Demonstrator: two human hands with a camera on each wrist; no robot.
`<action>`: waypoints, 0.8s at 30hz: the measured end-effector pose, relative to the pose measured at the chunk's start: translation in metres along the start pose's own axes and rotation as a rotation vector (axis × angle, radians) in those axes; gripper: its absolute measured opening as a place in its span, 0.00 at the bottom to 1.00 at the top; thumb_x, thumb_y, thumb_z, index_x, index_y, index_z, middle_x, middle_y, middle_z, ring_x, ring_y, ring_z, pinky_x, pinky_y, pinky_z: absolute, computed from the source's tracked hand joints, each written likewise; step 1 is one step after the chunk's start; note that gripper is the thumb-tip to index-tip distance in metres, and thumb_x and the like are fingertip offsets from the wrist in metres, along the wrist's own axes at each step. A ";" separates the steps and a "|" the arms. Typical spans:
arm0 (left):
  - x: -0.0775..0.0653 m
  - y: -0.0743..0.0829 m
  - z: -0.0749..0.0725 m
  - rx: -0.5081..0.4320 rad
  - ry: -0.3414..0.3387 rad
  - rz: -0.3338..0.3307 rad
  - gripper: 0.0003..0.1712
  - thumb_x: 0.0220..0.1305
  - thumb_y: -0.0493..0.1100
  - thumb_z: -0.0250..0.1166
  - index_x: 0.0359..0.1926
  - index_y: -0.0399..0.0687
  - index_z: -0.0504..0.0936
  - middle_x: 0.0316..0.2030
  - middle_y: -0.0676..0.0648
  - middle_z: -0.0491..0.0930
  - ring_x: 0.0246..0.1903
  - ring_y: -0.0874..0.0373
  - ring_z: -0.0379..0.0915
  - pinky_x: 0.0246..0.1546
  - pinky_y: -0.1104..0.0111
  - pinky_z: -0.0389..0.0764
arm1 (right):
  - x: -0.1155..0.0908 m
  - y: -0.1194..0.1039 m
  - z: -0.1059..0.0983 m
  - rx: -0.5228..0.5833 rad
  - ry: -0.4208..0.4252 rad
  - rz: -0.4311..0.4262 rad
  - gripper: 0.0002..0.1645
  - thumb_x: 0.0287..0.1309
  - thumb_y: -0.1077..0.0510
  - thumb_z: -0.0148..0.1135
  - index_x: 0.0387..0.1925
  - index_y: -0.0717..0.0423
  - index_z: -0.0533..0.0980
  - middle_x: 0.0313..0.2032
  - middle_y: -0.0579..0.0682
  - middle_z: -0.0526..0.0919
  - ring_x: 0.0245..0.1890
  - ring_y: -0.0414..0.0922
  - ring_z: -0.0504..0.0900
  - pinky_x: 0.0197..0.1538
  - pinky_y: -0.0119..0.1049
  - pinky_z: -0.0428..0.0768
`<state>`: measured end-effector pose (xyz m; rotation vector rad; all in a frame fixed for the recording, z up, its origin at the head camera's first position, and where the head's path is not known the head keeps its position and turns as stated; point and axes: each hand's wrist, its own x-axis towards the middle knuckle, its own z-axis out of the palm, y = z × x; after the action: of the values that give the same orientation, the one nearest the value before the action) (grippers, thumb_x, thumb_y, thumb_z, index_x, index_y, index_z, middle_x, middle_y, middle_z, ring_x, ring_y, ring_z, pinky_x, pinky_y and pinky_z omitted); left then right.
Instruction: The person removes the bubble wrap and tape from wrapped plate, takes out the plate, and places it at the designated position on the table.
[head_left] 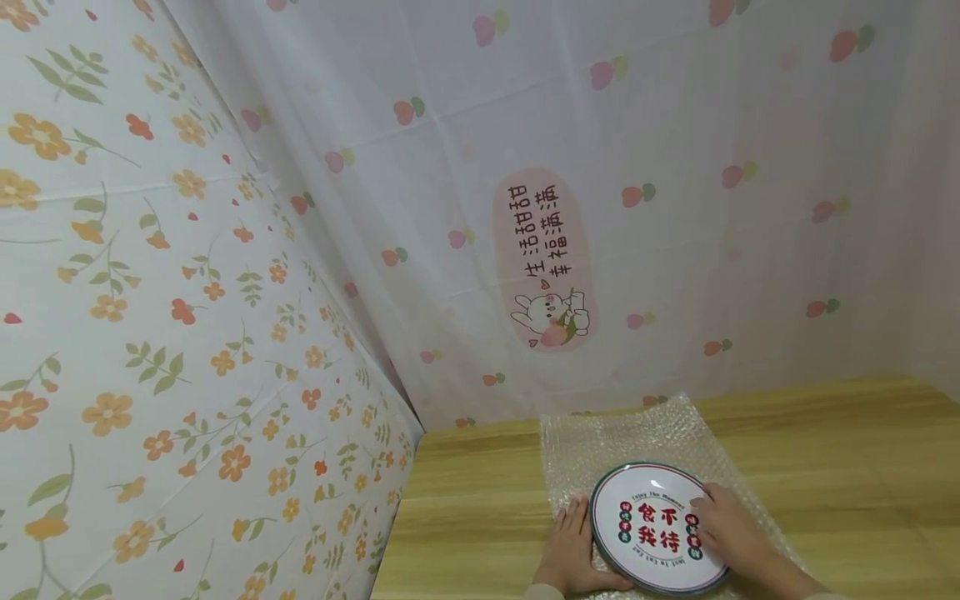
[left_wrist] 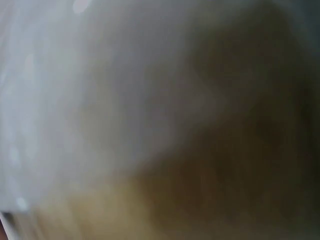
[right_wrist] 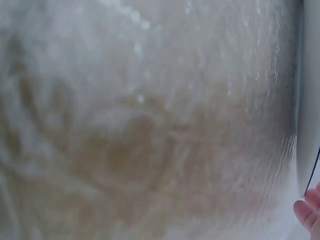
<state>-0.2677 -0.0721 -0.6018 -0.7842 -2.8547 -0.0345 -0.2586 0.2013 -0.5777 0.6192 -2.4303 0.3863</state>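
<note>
A round white plate with a dark green rim, red Chinese characters and small English lettering lies on a sheet of bubble wrap in the head view. My left hand rests on the wrap along the plate's left edge, fingers straight, thumb spread by the lower rim. My right hand grips the plate's right rim with curled fingers lying over its face. In the right wrist view, fingertips meet the pale plate edge over the bubble wrap. The left wrist view is a blur of wrap and wood.
The wood-grain table extends to both sides of the wrap. Behind it hangs a pale curtain with heart prints and a pink rabbit panel. A flowered cloth closes off the left side.
</note>
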 end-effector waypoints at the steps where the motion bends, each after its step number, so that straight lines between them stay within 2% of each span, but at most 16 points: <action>1: 0.000 0.000 0.000 -0.002 0.000 -0.001 0.67 0.33 0.84 0.46 0.68 0.46 0.49 0.66 0.48 0.51 0.65 0.56 0.44 0.60 0.66 0.50 | 0.000 0.001 0.000 0.004 0.036 -0.009 0.19 0.22 0.66 0.69 0.27 0.64 0.75 0.33 0.66 0.73 0.34 0.61 0.73 0.39 0.54 0.71; 3: 0.000 0.000 0.000 -0.007 0.002 -0.004 0.67 0.33 0.84 0.46 0.68 0.46 0.49 0.66 0.48 0.51 0.65 0.57 0.44 0.60 0.67 0.50 | -0.001 0.003 0.001 0.017 0.088 -0.012 0.21 0.19 0.67 0.71 0.26 0.64 0.75 0.32 0.67 0.72 0.33 0.61 0.73 0.37 0.54 0.71; 6: 0.000 0.000 -0.001 -0.008 0.007 -0.004 0.67 0.33 0.84 0.47 0.68 0.46 0.49 0.66 0.48 0.52 0.65 0.57 0.44 0.60 0.67 0.50 | -0.003 0.005 0.002 0.023 0.090 0.016 0.23 0.18 0.67 0.73 0.26 0.64 0.75 0.33 0.69 0.71 0.34 0.63 0.73 0.38 0.55 0.70; 10: -0.001 0.001 -0.001 0.008 -0.002 -0.004 0.67 0.33 0.84 0.46 0.68 0.46 0.50 0.66 0.48 0.52 0.65 0.57 0.44 0.60 0.67 0.50 | -0.006 0.007 0.001 0.068 -0.004 0.113 0.21 0.23 0.66 0.73 0.28 0.65 0.75 0.33 0.66 0.71 0.33 0.60 0.73 0.38 0.54 0.71; 15: 0.000 0.001 -0.002 0.006 -0.024 -0.013 0.66 0.33 0.84 0.46 0.68 0.47 0.50 0.66 0.49 0.52 0.65 0.57 0.44 0.60 0.67 0.50 | -0.008 0.010 -0.002 0.201 -0.132 0.278 0.19 0.30 0.68 0.70 0.32 0.68 0.75 0.31 0.58 0.71 0.32 0.54 0.73 0.40 0.51 0.71; 19: 0.000 0.001 -0.003 0.004 -0.019 -0.015 0.66 0.33 0.84 0.47 0.68 0.47 0.50 0.66 0.49 0.52 0.65 0.57 0.44 0.59 0.67 0.51 | -0.006 0.013 -0.004 0.263 -0.149 0.332 0.19 0.29 0.69 0.69 0.31 0.68 0.75 0.30 0.55 0.73 0.32 0.53 0.74 0.40 0.49 0.71; 24: 0.000 0.001 -0.004 0.019 -0.010 -0.008 0.66 0.33 0.84 0.47 0.68 0.46 0.51 0.66 0.49 0.53 0.64 0.57 0.45 0.59 0.66 0.52 | -0.006 0.015 -0.006 0.337 -0.164 0.353 0.19 0.30 0.70 0.68 0.33 0.67 0.76 0.32 0.58 0.78 0.34 0.56 0.75 0.41 0.47 0.71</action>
<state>-0.2665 -0.0714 -0.5981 -0.7711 -2.8630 -0.0047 -0.2586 0.2184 -0.5785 0.3643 -2.6578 0.9369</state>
